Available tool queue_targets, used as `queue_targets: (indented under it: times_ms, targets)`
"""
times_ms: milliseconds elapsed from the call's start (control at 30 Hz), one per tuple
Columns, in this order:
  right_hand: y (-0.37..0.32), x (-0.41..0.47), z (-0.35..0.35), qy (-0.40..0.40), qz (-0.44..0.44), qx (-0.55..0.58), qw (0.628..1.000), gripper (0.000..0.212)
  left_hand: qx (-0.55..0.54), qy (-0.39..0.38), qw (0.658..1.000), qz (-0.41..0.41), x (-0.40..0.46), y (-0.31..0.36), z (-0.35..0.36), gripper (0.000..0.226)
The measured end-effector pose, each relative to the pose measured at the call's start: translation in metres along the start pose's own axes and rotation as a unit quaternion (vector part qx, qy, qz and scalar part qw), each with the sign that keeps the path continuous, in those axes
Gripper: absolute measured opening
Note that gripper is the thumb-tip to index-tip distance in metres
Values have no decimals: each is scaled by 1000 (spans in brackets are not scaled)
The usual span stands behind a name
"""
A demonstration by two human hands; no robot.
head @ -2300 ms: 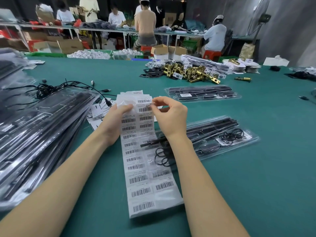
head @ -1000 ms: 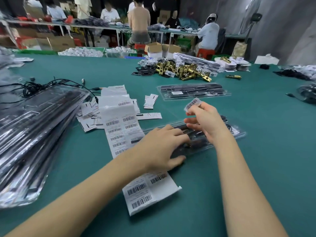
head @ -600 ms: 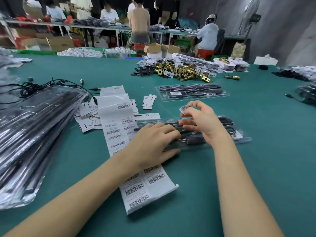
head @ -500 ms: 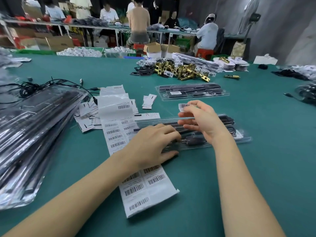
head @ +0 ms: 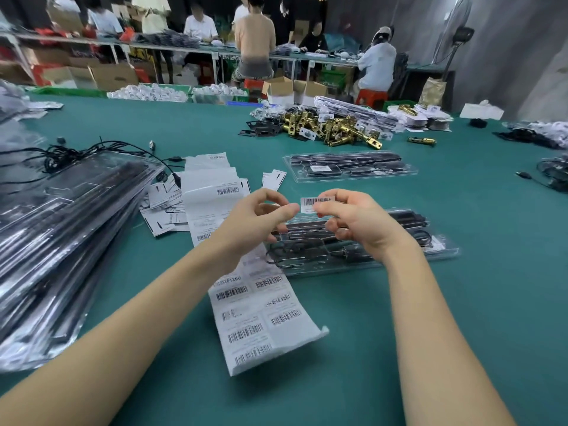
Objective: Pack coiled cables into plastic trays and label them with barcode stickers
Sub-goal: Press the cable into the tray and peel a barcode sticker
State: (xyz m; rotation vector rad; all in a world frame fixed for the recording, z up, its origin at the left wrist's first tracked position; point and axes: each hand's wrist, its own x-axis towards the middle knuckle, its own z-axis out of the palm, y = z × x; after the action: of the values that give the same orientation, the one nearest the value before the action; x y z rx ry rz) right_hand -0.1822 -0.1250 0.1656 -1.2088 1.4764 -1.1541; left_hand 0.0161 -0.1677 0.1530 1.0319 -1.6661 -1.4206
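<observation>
My right hand [head: 359,226] pinches a small white barcode sticker [head: 315,202] between thumb and fingers, lifted above a clear plastic tray [head: 442,252] that holds black coiled cables. My left hand [head: 255,222] hovers beside it with fingers curled. Its thumb tip reaches the sticker's left end, and a gap shows between thumb and forefinger. A long sheet of barcode stickers [head: 264,318] lies on the green table under my left wrist, partly beneath the tray's left end.
A tall slanted stack of filled trays [head: 61,241] fills the left side, with loose black cables [head: 76,152] behind it. Another labelled tray [head: 350,167] lies farther back, before a heap of brass latches [head: 335,130]. Small white cards [head: 166,207] are scattered left of the sheet. People work at far tables.
My left hand has lifted off the tray and risen toward the sticker. My right hand holds the sticker slightly higher than half a second ago. The tray has stayed flat on the table.
</observation>
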Motion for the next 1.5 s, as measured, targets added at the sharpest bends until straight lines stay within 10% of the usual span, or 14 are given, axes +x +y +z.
queue_targets:
  times_ms: [1500]
  targets:
    - [-6, -8, 7, -97, 51, -149, 983, 11, 196, -123, 973, -21, 9, -1, -50, 21]
